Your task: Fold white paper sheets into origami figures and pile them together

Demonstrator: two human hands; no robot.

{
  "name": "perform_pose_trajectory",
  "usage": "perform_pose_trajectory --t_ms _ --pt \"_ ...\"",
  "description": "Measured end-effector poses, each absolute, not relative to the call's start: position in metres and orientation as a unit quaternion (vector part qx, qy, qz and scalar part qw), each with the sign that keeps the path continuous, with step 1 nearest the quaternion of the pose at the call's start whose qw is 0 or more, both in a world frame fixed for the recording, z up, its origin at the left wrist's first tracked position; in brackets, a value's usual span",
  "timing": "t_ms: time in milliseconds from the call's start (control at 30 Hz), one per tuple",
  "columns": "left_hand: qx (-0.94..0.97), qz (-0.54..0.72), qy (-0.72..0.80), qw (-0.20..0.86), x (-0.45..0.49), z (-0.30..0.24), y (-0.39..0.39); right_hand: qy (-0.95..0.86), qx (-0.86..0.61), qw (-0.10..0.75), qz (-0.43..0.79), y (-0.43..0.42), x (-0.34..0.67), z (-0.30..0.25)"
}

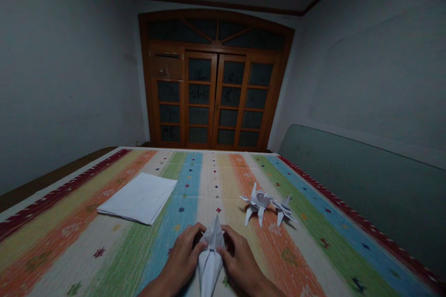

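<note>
A long, pointed piece of folded white paper (211, 262) stands on the striped cloth at the near edge of the view. My left hand (183, 251) grips its left side, and my right hand (237, 255) grips its right side. Its lower end runs out of the frame. Ahead and to the right lie two white origami figures (259, 204) with spiky points, touching each other or nearly so. A stack of white paper sheets (138, 197) lies to the left, beyond the reach of my fingers.
The multicoloured striped cloth (223, 185) covers a wide surface, with a red patterned border along both sides. A grey-green padded panel (351, 181) runs along the right side. Glazed wooden doors (214, 88) stand beyond the far edge.
</note>
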State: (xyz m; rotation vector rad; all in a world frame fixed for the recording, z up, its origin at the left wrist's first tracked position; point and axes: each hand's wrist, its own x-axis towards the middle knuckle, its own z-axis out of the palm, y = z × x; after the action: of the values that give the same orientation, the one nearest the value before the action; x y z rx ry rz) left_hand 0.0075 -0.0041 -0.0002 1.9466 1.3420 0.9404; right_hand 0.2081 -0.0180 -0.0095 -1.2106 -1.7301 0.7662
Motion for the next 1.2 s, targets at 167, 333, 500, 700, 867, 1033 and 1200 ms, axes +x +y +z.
perform_pose_trajectory --t_ms 167,333,500,700,867,1033,1200 --pt "0.759 0.343 0.477 0.279 0.011 -0.004 -0.007 -0.728 -0.468 0.417 0.277 -0.02 0.211 -0.015" --pt "0.783 0.327 0.45 0.278 0.005 -0.006 -0.006 -0.752 -0.459 0.412 0.232 -0.019 0.213 -0.029" --pt "0.792 0.289 0.405 0.354 -0.012 0.009 -0.002 -0.764 -0.461 0.399 0.21 -0.02 0.217 -0.033" --pt "0.793 0.267 0.4 0.374 -0.012 0.018 -0.004 -0.784 -0.46 0.341 0.24 -0.026 0.219 -0.007" --pt "0.816 0.278 0.395 0.318 -0.004 0.011 -0.007 -0.799 -0.465 0.317 0.21 -0.026 0.216 -0.001" --pt "0.832 0.267 0.413 0.256 0.001 0.014 -0.007 -0.817 -0.457 0.295 0.193 -0.026 0.213 -0.003" --pt "0.855 0.242 0.414 0.197 0.0 0.014 -0.006 -0.823 -0.447 0.314 0.156 -0.025 0.214 -0.003"
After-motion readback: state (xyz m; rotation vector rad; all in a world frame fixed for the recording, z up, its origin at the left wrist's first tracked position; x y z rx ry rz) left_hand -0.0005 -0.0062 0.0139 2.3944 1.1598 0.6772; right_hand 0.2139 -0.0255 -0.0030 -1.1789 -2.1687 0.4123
